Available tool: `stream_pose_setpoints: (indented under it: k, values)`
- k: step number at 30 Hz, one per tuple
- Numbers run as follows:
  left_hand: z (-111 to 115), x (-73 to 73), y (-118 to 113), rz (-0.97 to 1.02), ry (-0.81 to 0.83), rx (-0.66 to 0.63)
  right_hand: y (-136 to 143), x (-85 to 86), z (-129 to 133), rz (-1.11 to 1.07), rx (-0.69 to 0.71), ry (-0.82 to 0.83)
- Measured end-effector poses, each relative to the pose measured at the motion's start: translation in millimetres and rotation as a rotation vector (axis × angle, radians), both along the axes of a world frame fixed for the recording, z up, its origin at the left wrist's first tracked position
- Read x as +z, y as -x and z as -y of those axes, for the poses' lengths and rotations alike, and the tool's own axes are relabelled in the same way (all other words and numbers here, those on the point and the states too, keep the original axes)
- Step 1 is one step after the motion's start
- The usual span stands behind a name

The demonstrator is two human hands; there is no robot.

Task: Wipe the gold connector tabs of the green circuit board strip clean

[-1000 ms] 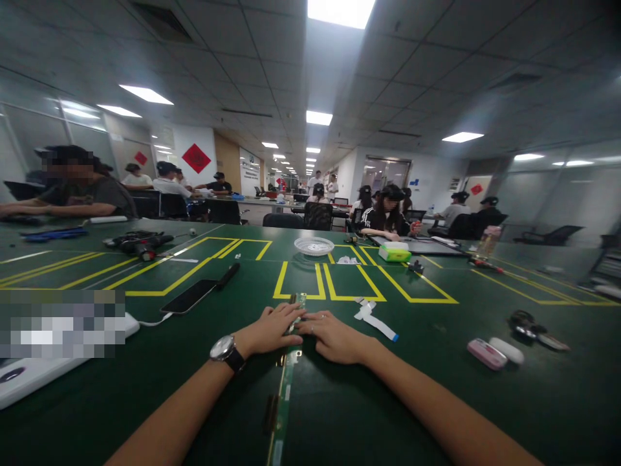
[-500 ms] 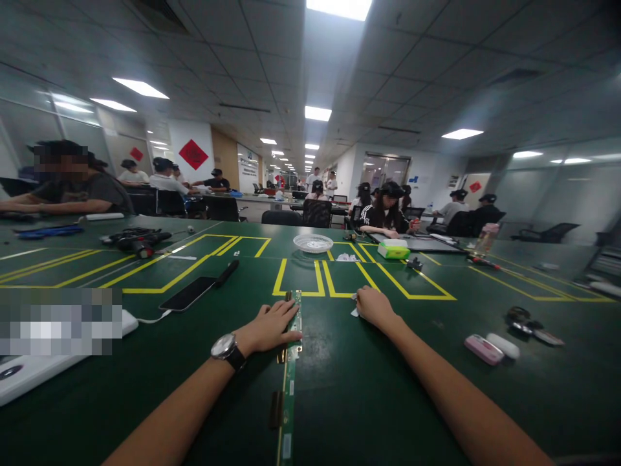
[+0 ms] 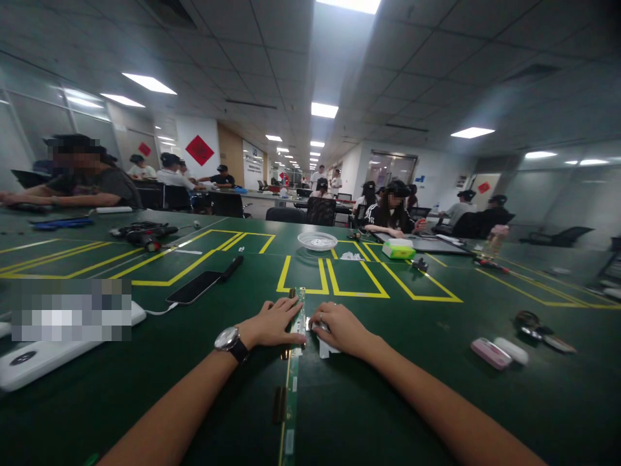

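A long, narrow green circuit board (image 3: 292,395) with brown flex strips on its left side lies lengthwise on the green table. My left hand (image 3: 276,323), wearing a watch, rests flat across the far part of the board with its fingers spread. Just right of the board is my right hand (image 3: 339,329), its fingers curled around a white wipe or paper (image 3: 326,350). The wipe hangs out below the fingers, close to the board's right edge.
On the left lie a black phone (image 3: 195,287), a white power bank (image 3: 53,356) and tools (image 3: 145,234). Beyond my hands stand a white basket (image 3: 317,241) and a green tissue pack (image 3: 398,248). Earbud cases (image 3: 491,353) lie right. People sit around.
My right hand has moved left with the white wipe, from the right side to beside the board. My left hand stays on the board. The view has shifted slightly.
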State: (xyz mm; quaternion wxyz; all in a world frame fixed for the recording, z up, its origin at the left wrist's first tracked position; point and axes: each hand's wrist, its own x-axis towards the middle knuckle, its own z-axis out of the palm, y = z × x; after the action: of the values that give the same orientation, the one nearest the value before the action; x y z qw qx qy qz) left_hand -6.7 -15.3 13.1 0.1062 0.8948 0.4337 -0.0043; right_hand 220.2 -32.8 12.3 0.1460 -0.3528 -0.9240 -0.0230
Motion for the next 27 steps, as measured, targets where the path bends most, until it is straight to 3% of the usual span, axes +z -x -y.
stream_pose_setpoints:
  k: [5,18,27]
  values:
    - [-1.0,-1.2,-0.2,0.002,-0.006,0.0,2.3,-5.2,-1.8,-0.004,-0.08,-0.018]
    - [-0.7,-3.3,-1.5,0.012,0.018,0.011,7.5,-10.1,-2.8,-0.026,-0.125,-0.033]
    - [-8.5,-12.2,0.6,0.017,0.009,-0.033,5.4,-20.2,-10.0,-0.093,0.017,-0.051]
